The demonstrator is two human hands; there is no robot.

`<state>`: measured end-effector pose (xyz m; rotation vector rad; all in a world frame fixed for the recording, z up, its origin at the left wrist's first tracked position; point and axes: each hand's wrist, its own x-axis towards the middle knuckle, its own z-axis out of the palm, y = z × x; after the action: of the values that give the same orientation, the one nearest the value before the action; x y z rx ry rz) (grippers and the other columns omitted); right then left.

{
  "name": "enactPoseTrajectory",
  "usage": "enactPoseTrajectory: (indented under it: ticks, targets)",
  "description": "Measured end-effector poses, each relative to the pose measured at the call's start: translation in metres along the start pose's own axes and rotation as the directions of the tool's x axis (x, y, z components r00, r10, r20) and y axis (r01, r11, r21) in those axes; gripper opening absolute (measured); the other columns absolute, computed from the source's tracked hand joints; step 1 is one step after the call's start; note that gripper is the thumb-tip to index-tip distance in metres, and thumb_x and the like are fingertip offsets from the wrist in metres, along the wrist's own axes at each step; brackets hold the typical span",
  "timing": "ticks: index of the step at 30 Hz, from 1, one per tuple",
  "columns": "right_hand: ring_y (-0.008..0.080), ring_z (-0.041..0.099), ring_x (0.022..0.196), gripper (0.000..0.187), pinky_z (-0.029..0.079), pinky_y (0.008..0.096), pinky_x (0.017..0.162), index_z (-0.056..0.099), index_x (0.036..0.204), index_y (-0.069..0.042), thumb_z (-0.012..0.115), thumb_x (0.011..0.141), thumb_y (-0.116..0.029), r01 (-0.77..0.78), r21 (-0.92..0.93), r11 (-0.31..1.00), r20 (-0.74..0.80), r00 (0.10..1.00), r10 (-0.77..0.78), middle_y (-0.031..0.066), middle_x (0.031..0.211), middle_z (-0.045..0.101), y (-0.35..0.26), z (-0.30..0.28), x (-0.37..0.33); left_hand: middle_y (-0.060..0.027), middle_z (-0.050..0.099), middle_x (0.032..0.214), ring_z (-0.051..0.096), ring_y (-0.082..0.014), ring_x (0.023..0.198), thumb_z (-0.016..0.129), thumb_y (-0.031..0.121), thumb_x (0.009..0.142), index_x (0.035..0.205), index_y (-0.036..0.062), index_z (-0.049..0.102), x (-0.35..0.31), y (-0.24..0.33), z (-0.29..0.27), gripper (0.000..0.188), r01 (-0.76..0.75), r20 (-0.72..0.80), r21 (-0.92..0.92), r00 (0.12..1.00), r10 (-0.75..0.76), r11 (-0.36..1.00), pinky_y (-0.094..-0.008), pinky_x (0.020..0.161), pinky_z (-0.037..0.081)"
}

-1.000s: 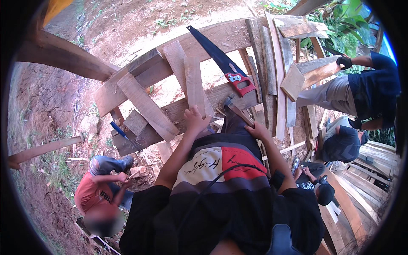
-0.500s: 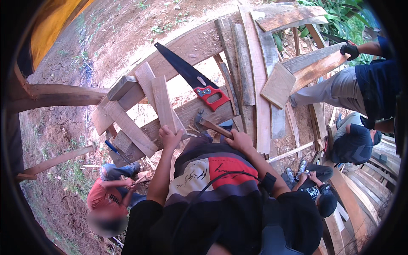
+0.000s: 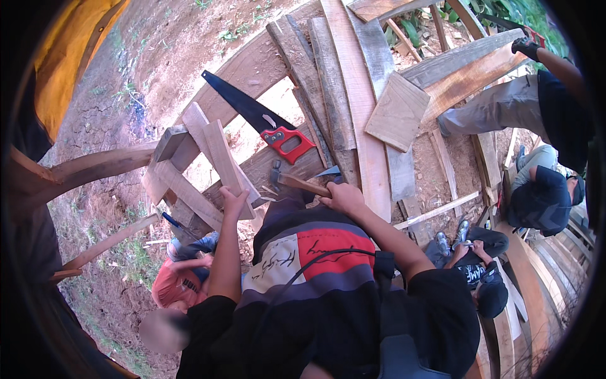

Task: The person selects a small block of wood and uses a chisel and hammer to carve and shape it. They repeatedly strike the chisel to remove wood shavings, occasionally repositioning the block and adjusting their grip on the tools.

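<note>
My left hand [image 3: 235, 203] grips the near end of a short wooden board [image 3: 222, 155], which slants up and away to the left over other short pieces. In my right hand [image 3: 344, 199] is the wooden handle of a hammer [image 3: 304, 184]. The hammer's metal head points left, close in front of my body. Beyond it a handsaw [image 3: 237, 104] with a dark blade and red handle lies across a plank frame [image 3: 252, 79]. A small blue piece [image 3: 329, 171] shows beside my right hand, partly hidden.
Long planks [image 3: 363, 126] and a square board [image 3: 399, 110] lie to the right. There a gloved co-worker [image 3: 536, 104] touches a wide plank [image 3: 473, 82]. Other people sit at lower left [image 3: 180, 281] and right [image 3: 483, 252]. A curved beam [image 3: 104, 165] stands left.
The view has shifted, so the saw and planks appear farther left. My left hand stays on the board and my right on the hammer. The co-worker at lower left has bent over.
</note>
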<state>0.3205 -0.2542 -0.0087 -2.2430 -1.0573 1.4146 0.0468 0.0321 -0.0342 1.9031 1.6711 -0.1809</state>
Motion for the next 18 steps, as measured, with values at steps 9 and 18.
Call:
enactPoseTrajectory:
  ticks: [9,18]
  targets:
    - [0.039,0.066,0.085,0.044,0.052,0.0501,0.077,0.059,0.103,-0.006,0.059,0.087,-0.046,0.062,0.033,0.998,-0.059,0.996,-0.06,0.0203,0.088,0.068,-0.018,0.008,0.014,-0.0303,0.04,0.126,0.044,-0.0428,0.116,0.053,0.05,0.091,0.121,-0.002,0.033,0.004,-0.009,0.025,0.063,-0.002,-0.173,0.016,0.985,0.005,1.0,-0.0483,0.1,0.035]
    - [0.0324,0.057,0.104,0.04,0.045,0.0488,0.083,0.055,0.112,-0.009,0.065,0.082,-0.034,0.1,-0.109,0.989,-0.556,0.818,-0.144,0.0146,0.108,0.058,-0.044,0.034,0.009,-0.0261,0.03,0.141,0.036,-0.0432,0.128,0.043,0.048,0.097,0.129,0.0052,0.031,0.024,-0.027,0.027,0.055,-0.229,-0.361,0.134,0.895,0.262,0.964,-0.0558,0.101,0.03]
